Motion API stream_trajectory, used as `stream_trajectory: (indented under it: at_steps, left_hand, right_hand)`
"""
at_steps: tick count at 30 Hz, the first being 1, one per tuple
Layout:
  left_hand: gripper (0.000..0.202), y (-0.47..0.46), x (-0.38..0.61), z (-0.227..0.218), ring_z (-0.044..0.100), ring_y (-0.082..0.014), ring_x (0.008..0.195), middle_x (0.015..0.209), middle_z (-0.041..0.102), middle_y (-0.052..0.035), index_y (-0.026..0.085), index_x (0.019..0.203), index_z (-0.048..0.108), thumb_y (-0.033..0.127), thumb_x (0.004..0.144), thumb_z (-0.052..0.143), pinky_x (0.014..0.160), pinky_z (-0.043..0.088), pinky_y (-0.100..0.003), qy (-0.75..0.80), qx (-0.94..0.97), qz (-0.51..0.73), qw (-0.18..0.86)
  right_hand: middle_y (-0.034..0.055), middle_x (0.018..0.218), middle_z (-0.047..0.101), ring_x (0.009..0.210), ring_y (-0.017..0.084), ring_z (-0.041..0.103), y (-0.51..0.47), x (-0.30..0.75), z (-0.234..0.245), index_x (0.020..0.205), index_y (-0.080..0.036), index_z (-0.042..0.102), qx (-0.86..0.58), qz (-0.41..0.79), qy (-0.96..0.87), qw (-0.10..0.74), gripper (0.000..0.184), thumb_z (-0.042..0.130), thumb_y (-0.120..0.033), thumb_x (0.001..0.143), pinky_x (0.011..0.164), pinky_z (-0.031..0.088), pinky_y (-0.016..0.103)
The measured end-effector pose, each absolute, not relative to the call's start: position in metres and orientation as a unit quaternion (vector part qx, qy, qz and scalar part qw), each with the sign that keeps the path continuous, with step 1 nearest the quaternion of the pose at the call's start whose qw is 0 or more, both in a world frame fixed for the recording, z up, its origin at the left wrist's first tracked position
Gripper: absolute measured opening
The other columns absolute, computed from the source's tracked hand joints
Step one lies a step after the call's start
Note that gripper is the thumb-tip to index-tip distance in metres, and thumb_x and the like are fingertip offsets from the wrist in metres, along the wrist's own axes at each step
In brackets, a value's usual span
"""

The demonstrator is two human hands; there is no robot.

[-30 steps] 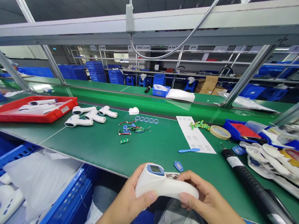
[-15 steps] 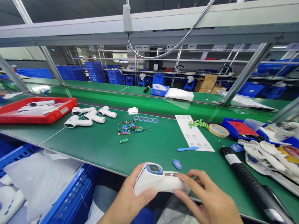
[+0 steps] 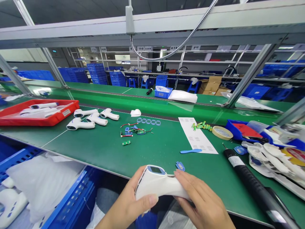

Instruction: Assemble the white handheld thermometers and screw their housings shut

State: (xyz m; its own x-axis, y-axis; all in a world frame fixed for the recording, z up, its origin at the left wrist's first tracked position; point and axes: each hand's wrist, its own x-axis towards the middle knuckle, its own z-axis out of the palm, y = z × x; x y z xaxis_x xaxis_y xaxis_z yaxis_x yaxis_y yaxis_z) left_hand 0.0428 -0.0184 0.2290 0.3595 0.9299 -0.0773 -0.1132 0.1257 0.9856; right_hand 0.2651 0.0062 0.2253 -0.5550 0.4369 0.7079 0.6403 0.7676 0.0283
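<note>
A white handheld infrared thermometer (image 3: pixel 162 186) with a blue-framed display is held low, over the near edge of the bench. My left hand (image 3: pixel 133 200) is wrapped round its head end, thumb pressed on the side. At the other end, my right hand (image 3: pixel 202 198) grips the handle, fingers laid along its top and the thumb side underneath. Those fingers hide most of the gap in the handle. Just beyond them lies a small blue plastic part (image 3: pixel 180 166) on the green bench. A blue stick-like tool (image 3: pixel 191 151) rests farther back, partly on a printed white sheet (image 3: pixel 206 147).
White thermometers (image 3: pixel 81 124) lie at left beside a red tray (image 3: pixel 69 111). Circuit boards with wires (image 3: pixel 140 131) and blue frames (image 3: pixel 148 121) are mid-bench. At right are small green batteries (image 3: pixel 202 126), a tape roll (image 3: pixel 222 132), a black electric screwdriver (image 3: pixel 252 181) and white shells (image 3: pixel 269 159).
My right hand has closed in on the handle, its fingers now lying flatter over the gap. The thermometer has turned slightly, showing more of its white side.
</note>
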Motion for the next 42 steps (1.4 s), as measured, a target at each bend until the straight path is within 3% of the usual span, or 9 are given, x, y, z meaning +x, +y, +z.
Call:
stream_trajectory:
  at_steps: [4,7,11,14,18,26,33,39,42]
  left_hand:
    - [0.071,-0.023,0.048,0.23,0.042,-0.0093,0.053,0.063,0.051,0.003,0.014,0.131,0.033,0.053,0.078,0.06,0.05,0.037,-0.02,0.439,0.494,0.388,0.642]
    - [0.069,-0.025,0.051,0.232,0.05,-0.0126,0.062,0.073,0.057,-0.0003,0.016,0.133,0.033,0.051,0.079,0.059,0.058,0.042,-0.023,0.465,0.49,0.397,0.621]
    - [0.043,-0.026,0.057,0.247,0.056,-0.0169,0.082,0.092,0.064,-0.001,0.023,0.117,0.054,0.035,0.077,0.065,0.072,0.043,-0.023,0.436,0.614,0.353,0.555]
    - [0.032,-0.026,0.06,0.258,0.057,-0.0139,0.07,0.081,0.065,0.0023,0.024,0.104,0.059,0.032,0.074,0.068,0.062,0.042,-0.018,0.461,0.64,0.336,0.515]
    - [0.031,-0.028,0.062,0.256,0.06,-0.0157,0.076,0.091,0.066,-0.0002,0.026,0.103,0.062,0.038,0.075,0.068,0.066,0.046,-0.02,0.452,0.644,0.45,0.422]
    - [0.029,-0.034,0.091,0.23,0.059,-0.0173,0.076,0.091,0.063,-0.0042,0.024,0.108,0.054,0.043,0.086,0.054,0.068,0.047,-0.025,0.421,0.633,0.584,0.284]
    - [0.019,-0.028,0.098,0.223,0.058,-0.0147,0.064,0.078,0.064,-0.0009,0.022,0.098,0.058,0.035,0.085,0.055,0.06,0.044,-0.024,0.488,0.606,0.603,0.175]
    - [0.033,-0.027,0.076,0.22,0.053,-0.0129,0.055,0.077,0.062,-0.0012,0.019,0.102,0.053,0.047,0.086,0.05,0.049,0.043,-0.022,0.564,0.488,0.554,0.37]
    - [0.053,-0.025,0.057,0.217,0.06,-0.0228,0.092,0.116,0.056,-0.0112,0.019,0.123,0.043,0.055,0.084,0.048,0.073,0.05,-0.029,0.587,0.585,0.517,0.213]
  right_hand:
    - [0.0126,0.106,0.066,0.097,0.022,0.062,0.005,0.267,0.218,0.115,-0.009,0.055,-0.329,-0.131,-0.863,0.36,0.028,0.044,-0.02,0.092,0.08,0.055,0.032]
    - [0.0118,0.11,0.064,0.099,0.024,0.061,0.004,0.269,0.22,0.119,-0.012,0.053,-0.355,-0.079,-0.863,0.35,0.034,0.05,-0.031,0.09,0.08,0.055,0.034]
    - [0.0109,0.122,0.057,0.11,0.025,0.055,-0.005,0.262,0.239,0.129,-0.018,0.044,-0.374,0.088,-0.847,0.367,0.054,0.056,-0.046,0.085,0.088,0.052,0.032]
    - [0.0066,0.114,0.062,0.099,0.021,0.061,-0.012,0.251,0.249,0.123,-0.025,0.047,-0.376,0.282,-0.793,0.387,0.046,0.056,-0.048,0.085,0.083,0.053,0.027]
    - [0.0063,0.109,0.062,0.089,0.02,0.062,-0.019,0.242,0.246,0.118,-0.026,0.046,-0.387,0.461,-0.678,0.422,0.037,0.051,-0.047,0.087,0.075,0.053,0.026]
    - [0.0062,0.099,0.056,0.077,0.018,0.058,-0.024,0.228,0.232,0.111,-0.026,0.048,-0.377,0.515,-0.566,0.522,0.038,0.044,-0.056,0.087,0.067,0.049,0.025]
    - [0.0048,0.085,0.054,0.062,0.015,0.049,-0.016,0.209,0.22,0.107,-0.022,0.045,-0.391,0.605,-0.475,0.505,0.04,0.041,-0.056,0.087,0.058,0.045,0.026]
    - [0.002,0.086,0.055,0.073,0.015,0.054,-0.004,0.222,0.22,0.113,-0.021,0.045,-0.356,0.643,-0.541,0.408,0.049,0.055,-0.057,0.08,0.07,0.047,0.026]
    - [0.0035,0.089,0.059,0.067,0.015,0.056,-0.008,0.234,0.22,0.115,-0.02,0.047,-0.373,0.648,-0.593,0.297,0.046,0.057,-0.049,0.08,0.063,0.048,0.025]
